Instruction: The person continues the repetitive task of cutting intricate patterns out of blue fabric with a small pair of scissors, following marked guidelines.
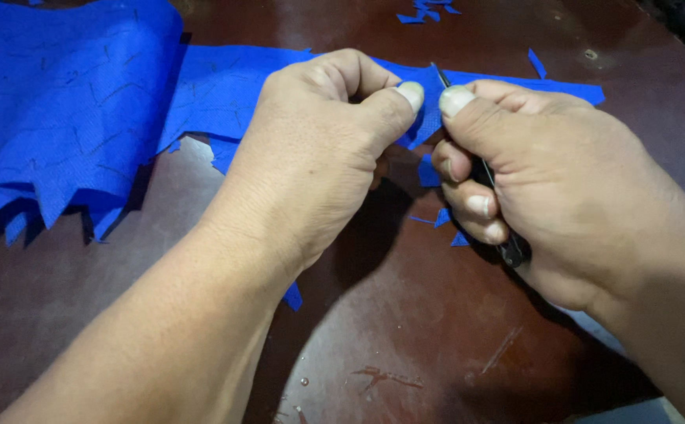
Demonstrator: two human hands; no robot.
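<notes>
Left hand (pixel 319 149) fingers pinch the jagged blue woven fabric sheet (pixel 67 102); right hand (pixel 547 180) fingers grip a thin black-handled blade tool (pixel 507 250) over the dark brown table (pixel 421 330).

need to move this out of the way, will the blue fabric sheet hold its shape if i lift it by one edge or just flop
Probably flops: the blue fabric sheet folds over itself in soft curves at the left. It looks thin and likely light, since the left hand pinches its edge between thumb and finger. The jagged cut edge may snag or shed scraps.
</notes>
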